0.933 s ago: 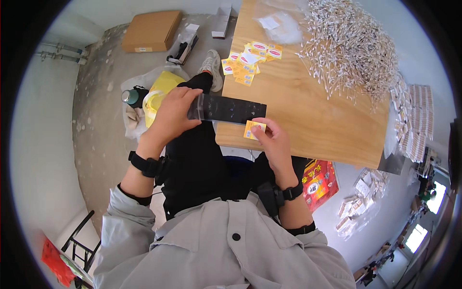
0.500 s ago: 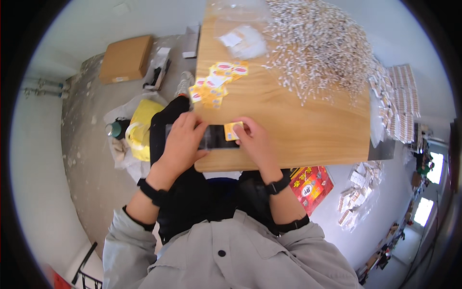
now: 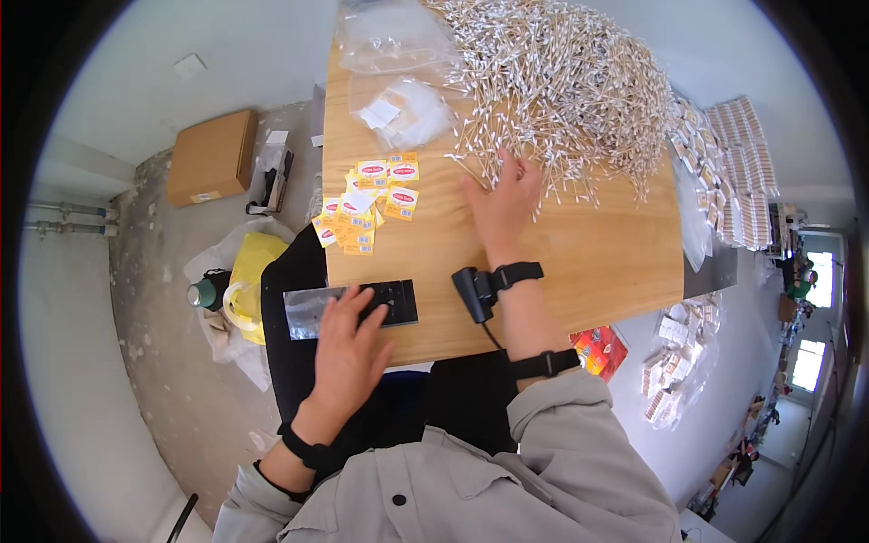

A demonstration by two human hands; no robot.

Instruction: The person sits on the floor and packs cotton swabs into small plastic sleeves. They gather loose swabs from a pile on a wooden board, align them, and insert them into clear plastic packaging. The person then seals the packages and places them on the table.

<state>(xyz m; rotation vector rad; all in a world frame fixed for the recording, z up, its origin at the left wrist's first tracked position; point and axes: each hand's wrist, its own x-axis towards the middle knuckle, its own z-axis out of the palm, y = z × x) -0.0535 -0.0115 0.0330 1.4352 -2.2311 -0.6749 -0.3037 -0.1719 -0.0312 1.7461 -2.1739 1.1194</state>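
Note:
My left hand [image 3: 348,339] lies with fingers spread over a clear plastic bag [image 3: 305,317]. The bag stretches across the table's near left edge, and a flat black piece [image 3: 399,301] shows at its right end. Farther off, my right hand [image 3: 505,199] reaches to the near fringe of a big pile of cotton swabs [image 3: 566,86]. Its thumb stands apart from the fingers, and I see nothing held in it. Beyond the left hand are several loose yellow cards [image 3: 367,204], overlapping on the wood. A black device with a cable [image 3: 474,293] is strapped at my right wrist.
Clear plastic bags [image 3: 407,113] lie at the table's far left. Stacked packs of swabs [image 3: 738,172] stand beyond its right edge. On the floor are a cardboard box [image 3: 211,158], a yellow bag [image 3: 256,271], a green-lidded bottle [image 3: 201,293] and more packs [image 3: 674,357].
My right hand has moved away from the plastic bag to the swab pile, and the yellow card it held no longer shows there. My left hand has gone from gripping the bag to lying over it.

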